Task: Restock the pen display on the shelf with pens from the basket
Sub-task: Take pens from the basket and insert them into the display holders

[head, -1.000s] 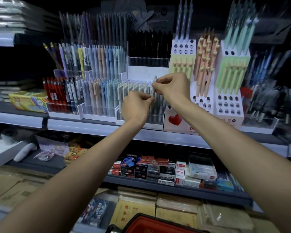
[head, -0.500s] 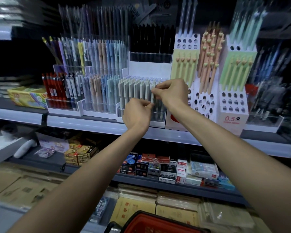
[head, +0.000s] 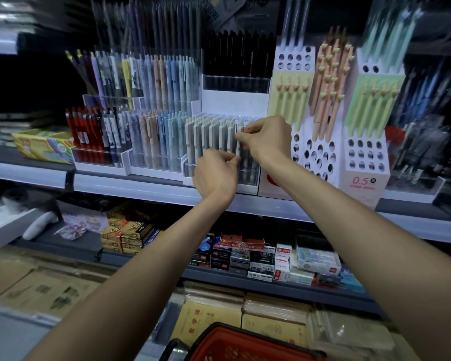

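right hand (head: 267, 138) pinched grey pen (head: 238, 149) top, left hand (head: 215, 175) its barrel | centre frame | risk: skewed push might topple neighbouring pens (head: 214, 136)

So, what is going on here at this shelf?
A person is filling a pen display on the shelf. Both hands are at the right end of the row of grey pens: the right hand pinches one pen near its top, the left hand pinches it lower down. The red basket sits below, at the picture's bottom edge.
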